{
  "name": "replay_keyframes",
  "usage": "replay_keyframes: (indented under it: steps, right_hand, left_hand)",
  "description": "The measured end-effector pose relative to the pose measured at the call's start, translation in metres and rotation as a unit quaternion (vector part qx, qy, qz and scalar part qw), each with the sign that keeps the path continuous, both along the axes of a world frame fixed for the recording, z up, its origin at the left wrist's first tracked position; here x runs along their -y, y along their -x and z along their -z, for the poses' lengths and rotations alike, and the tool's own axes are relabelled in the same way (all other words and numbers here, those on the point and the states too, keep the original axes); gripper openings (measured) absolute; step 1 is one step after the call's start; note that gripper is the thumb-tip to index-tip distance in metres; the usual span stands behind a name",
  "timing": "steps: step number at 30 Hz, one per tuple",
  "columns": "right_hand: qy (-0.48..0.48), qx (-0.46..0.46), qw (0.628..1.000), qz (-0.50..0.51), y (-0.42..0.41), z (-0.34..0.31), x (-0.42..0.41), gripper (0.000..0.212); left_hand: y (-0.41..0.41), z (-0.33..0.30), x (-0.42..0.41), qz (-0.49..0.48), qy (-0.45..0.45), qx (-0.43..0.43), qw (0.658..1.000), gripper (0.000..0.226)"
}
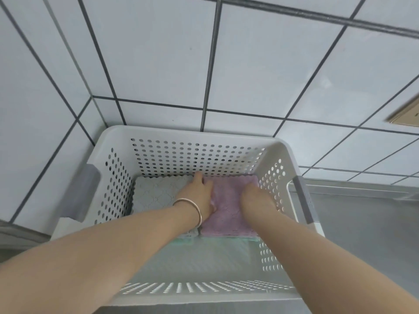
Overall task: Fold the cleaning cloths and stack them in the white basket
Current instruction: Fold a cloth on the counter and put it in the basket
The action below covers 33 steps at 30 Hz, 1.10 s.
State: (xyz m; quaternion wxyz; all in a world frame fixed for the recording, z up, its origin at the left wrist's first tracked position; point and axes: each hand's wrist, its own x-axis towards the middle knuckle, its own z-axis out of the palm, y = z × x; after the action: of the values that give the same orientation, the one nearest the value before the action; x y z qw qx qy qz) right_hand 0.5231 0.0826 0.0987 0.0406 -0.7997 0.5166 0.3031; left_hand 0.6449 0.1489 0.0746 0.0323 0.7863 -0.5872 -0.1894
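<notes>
Pressing flat into white basket [186, 134] at frame centre: left hand [201, 191] and right hand [254, 198], fingers spread, resting on folded pink cloth [226, 214]; grey cloth [156, 193] lying beside it, left.

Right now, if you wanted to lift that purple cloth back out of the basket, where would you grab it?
Probably by its near edge, reaching down from above. The purple cloth lies flat in the white basket, tight to the right wall, with both hands pressing on it; the near edge is the one left exposed.
</notes>
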Motion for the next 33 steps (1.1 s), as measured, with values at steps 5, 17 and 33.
replay_keyframes:
  steps: [5, 17, 33]
  right_hand:
    - [0.056, 0.046, 0.997, -0.017, -0.004, -0.009, -0.003, 0.041]
    - [0.012, 0.033, 0.999, -0.022, -0.004, -0.005, -0.008, 0.044]
    - [-0.353, 0.208, 0.893, 0.186, -0.072, -0.005, -0.054, 0.029]
  left_hand:
    - [-0.008, -0.017, -0.027, 0.057, -0.153, 0.137, 0.977, 0.069]
    - [-0.02, 0.002, -0.051, 0.13, -0.309, 0.207, 0.919, 0.081]
    - [-0.047, -0.029, -0.067, 0.101, -0.322, 0.2, 0.92, 0.034]
